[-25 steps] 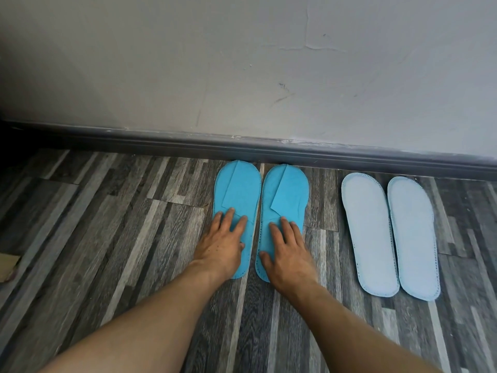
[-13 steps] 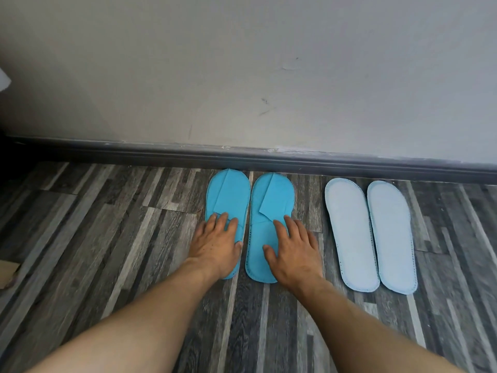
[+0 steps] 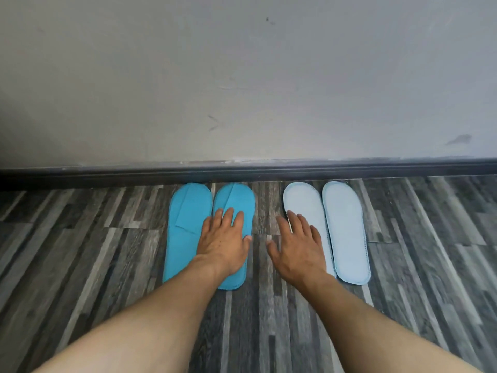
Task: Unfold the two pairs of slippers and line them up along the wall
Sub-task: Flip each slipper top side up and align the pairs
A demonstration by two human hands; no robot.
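Two pairs of flat slippers lie on the floor with their toes at the dark skirting board [image 3: 107, 175]. The bright blue pair is on the left: its left slipper [image 3: 185, 227] lies uncovered, its right slipper [image 3: 236, 200] is partly under my left hand [image 3: 223, 239], which rests flat with fingers spread. The pale blue pair sits to the right: my right hand [image 3: 297, 250] lies flat over the inner edge of its left slipper [image 3: 304, 205], fingers apart. Its right slipper [image 3: 347, 232] is untouched. Neither hand grips anything.
A grey-white wall [image 3: 242, 76] rises behind the skirting. The floor [image 3: 80, 251] is grey wood-look planks, bare to the left and right of the slippers.
Both hands have shifted right: the left from the left bright blue slipper onto the right one, the right from the bright blue pair to the pale pair. The view rose and moved right.
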